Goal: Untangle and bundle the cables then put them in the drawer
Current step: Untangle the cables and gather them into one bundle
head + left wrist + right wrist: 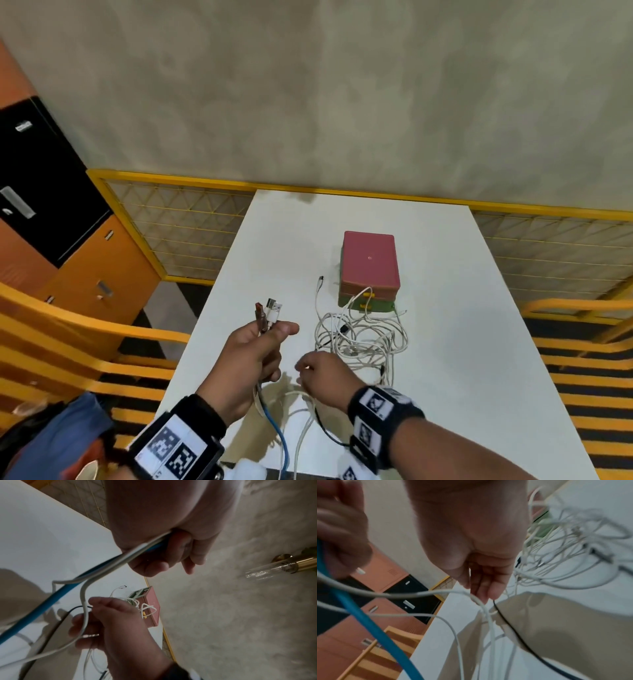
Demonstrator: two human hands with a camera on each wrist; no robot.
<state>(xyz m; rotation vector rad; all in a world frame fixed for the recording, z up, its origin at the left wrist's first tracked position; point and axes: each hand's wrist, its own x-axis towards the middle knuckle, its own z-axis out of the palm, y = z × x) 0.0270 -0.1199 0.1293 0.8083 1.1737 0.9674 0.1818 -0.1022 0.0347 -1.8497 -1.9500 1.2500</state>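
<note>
My left hand [270, 342] is raised over the white table [445, 308] and grips a bundle of cable ends, whose plugs [270, 310] stick up above the fist. A blue cable [279, 435] and white cables hang down from that fist [171, 555]. My right hand [313, 370] is lower, beside it, and pinches a white cable [477, 600] at its fingertips. A black cable [513, 628] runs just beside those fingers. A tangle of white cables [363, 339] lies on the table in front of a pink and green drawer box [370, 260], and one loop rests on its yellow handles.
Orange chairs stand at the left [68, 329] and the right [565, 342] of the table. Orange and black lockers [51, 205] are at the far left. A yellow mesh fence [188, 222] runs behind the table, below a plain wall.
</note>
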